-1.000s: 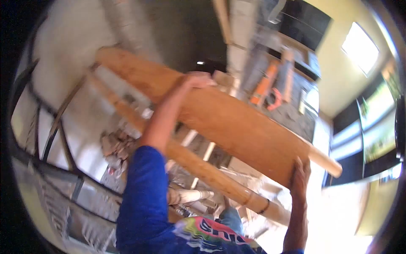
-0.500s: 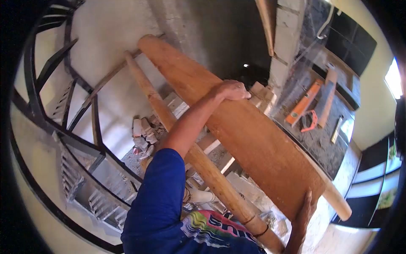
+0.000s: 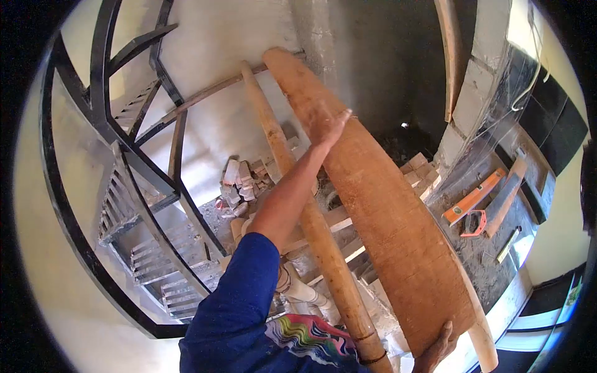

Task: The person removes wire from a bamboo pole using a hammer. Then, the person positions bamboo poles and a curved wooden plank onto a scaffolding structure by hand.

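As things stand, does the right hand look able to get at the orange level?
Probably not without leaving the board: the right hand holds its near end. The orange level lies farther off on the dark surface, though nothing covers it.
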Action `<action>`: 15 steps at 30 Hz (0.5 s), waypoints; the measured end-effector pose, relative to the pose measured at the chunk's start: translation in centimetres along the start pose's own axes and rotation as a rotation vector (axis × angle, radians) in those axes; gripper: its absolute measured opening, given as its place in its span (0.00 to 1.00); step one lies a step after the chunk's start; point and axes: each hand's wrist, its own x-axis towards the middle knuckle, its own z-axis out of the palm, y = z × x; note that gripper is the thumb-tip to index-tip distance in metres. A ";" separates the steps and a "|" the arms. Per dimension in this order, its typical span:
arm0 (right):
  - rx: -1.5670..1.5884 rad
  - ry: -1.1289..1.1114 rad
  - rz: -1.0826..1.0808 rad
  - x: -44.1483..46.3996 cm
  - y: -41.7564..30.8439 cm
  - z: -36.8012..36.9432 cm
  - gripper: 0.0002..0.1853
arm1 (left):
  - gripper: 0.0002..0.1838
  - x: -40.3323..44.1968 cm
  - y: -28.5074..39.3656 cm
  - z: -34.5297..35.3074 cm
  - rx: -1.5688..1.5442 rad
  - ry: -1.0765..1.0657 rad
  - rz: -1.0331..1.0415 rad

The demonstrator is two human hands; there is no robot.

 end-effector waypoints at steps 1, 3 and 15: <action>-0.001 -0.007 -0.009 -0.3 0.0 0.1 0.34 | 0.39 0.7 -3.0 1.7 0.004 0.188 -0.080; 0.225 -0.118 -0.115 -0.6 0.1 0.5 0.43 | 0.40 0.7 -5.1 2.2 -0.171 0.192 -0.254; -0.317 0.180 -1.124 -1.5 -4.6 -3.4 0.25 | 0.34 0.8 -2.8 -2.2 -1.790 -0.151 -0.559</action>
